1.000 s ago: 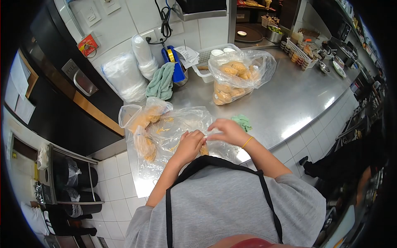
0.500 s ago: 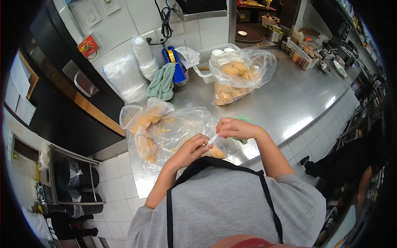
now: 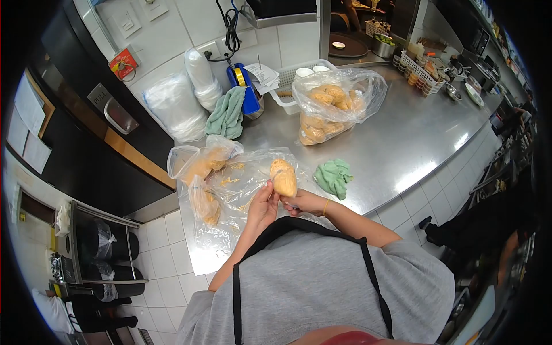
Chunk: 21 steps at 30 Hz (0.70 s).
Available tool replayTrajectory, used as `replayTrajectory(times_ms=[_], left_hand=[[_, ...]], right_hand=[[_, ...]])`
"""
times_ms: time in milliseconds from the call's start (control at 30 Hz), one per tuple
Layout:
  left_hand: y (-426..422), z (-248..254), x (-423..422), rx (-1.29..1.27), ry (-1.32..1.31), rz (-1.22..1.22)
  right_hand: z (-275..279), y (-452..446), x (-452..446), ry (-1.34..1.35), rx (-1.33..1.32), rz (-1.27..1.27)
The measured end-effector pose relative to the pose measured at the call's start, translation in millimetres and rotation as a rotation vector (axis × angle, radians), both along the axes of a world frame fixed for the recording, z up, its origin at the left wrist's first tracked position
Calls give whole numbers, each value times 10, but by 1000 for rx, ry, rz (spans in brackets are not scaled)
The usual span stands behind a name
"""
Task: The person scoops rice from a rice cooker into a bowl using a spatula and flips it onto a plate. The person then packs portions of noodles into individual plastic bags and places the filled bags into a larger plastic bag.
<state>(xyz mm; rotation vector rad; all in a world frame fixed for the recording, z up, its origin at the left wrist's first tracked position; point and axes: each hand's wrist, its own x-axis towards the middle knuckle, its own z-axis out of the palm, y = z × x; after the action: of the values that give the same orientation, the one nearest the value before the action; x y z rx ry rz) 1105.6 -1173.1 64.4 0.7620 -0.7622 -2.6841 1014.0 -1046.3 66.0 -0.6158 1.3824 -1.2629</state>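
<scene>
A small clear bag packed with yellow-orange food [image 3: 283, 177] is held up in front of me, its rounded end pointing away. My left hand [image 3: 263, 206] grips its lower left side. At the bag's near end, my right hand [image 3: 306, 203] has its fingers closed on the gathered plastic, partly hidden by the bag. Beneath both hands lies a spread clear plastic sheet or bag [image 3: 244, 172] with loose yellow strands on it. On its left side rest more filled bags [image 3: 208, 210]. A crumpled green cloth [image 3: 333, 177] lies right of my hands.
A large open plastic bag [image 3: 328, 109] full of similar portions stands on the steel counter [image 3: 397, 138]. Behind it is a white basket [image 3: 286, 77] with cups. Rolls of plastic bags [image 3: 172, 106], a green towel [image 3: 226, 115] and a blue tape dispenser [image 3: 248, 95] line the wall.
The small bag has been lifted from low near my apron and turned, rounded end away. My hands no longer pinch a twisted white neck above it. My right hand moved left, uncovering the green cloth.
</scene>
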Motion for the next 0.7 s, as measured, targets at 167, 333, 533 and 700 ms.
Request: replayTrajectory(times_ms=[167, 333, 533, 700], left_hand=[[91, -94, -67, -214, -96, 120], [65, -140, -96, -543, -173, 208], [-2, -136, -63, -790, -129, 167], [-48, -160, -23, -1143, -19, 84]], right_hand=[[-31, -27, 95, 1233, 53, 63], [378, 8, 188, 1389, 107, 44], [490, 75, 120, 1448, -54, -108], [413, 168, -40, 1403, -316, -207]])
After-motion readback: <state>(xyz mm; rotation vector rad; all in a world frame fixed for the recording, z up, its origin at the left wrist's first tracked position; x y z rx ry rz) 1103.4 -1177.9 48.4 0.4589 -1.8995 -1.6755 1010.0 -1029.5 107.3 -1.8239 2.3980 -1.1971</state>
